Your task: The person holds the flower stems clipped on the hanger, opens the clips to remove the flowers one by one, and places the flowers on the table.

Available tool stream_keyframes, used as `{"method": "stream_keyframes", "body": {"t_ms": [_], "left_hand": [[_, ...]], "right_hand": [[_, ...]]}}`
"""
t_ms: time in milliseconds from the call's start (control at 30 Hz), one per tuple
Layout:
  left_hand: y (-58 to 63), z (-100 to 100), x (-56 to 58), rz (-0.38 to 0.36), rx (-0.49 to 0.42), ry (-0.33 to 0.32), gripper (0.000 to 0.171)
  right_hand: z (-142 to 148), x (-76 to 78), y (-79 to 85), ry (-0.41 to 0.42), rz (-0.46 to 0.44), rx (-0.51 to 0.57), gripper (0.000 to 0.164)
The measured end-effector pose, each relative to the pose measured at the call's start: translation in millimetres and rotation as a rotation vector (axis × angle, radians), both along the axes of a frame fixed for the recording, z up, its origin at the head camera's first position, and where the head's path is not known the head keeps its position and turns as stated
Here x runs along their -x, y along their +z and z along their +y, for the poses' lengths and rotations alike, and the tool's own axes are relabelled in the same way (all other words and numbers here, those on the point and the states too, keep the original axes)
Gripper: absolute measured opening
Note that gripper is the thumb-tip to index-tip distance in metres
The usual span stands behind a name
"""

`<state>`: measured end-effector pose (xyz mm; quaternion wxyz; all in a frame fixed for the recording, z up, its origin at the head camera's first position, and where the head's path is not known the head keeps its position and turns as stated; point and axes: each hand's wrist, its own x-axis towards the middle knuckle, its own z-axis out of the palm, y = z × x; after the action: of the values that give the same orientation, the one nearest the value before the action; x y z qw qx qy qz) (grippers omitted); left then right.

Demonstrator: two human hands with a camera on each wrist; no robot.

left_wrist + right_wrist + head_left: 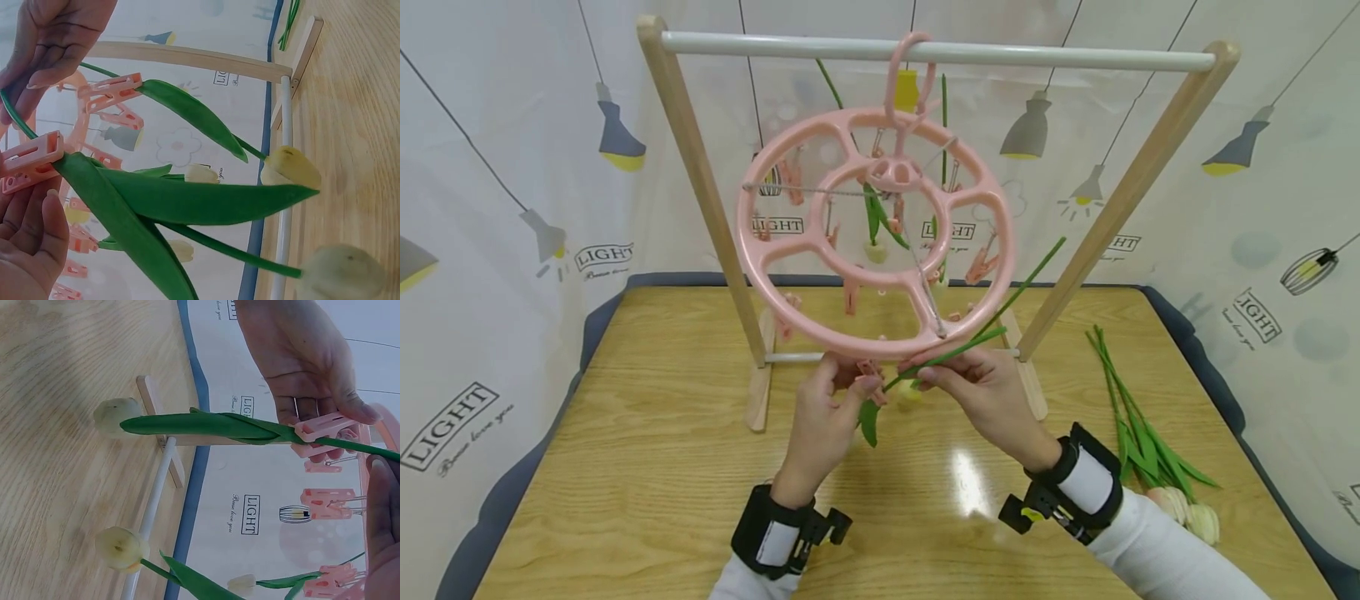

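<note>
At the front rim of a round pink hanger (850,337), my left hand (823,417) holds a pink clothespin (871,379) between thumb and fingers. The green stem of an artificial tulip (234,253) runs through this clothespin's jaws. My right hand (996,396) pinches that stem to the right of the clothespin. The tulip's pale bloom (112,419) and its broad leaves (200,203) hang below the clothespin. Beside it, another tulip with a yellowish bloom (290,169) hangs from a neighbouring clothespin (112,92).
A wooden stand (1120,192) carries the hanger by its hook on a white bar (1037,55). More tulips and several clothespins hang around the ring. Loose tulips (1150,442) lie on the right of the wooden table (647,467). Printed white cloth surrounds the table.
</note>
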<state>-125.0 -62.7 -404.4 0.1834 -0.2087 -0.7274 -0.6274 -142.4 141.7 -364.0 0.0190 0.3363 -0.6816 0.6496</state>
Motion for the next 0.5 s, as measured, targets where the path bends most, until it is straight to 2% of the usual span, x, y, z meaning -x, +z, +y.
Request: {"method": "stream_keyframes", "body": {"t_ms": [267,500], "left_hand": [[1.4,1.0,-0.1,0.007,0.004,-0.006,0.015],[2.1,1.9,0.2,0.023,0.010,0.000,0.010]], "right_hand": [[-1.5,-0.3,-0.2,-0.031,0.036,-0.009,0.017],[-3.1,0.5,-0.5,0.017,0.035,0.037,0.017]]}}
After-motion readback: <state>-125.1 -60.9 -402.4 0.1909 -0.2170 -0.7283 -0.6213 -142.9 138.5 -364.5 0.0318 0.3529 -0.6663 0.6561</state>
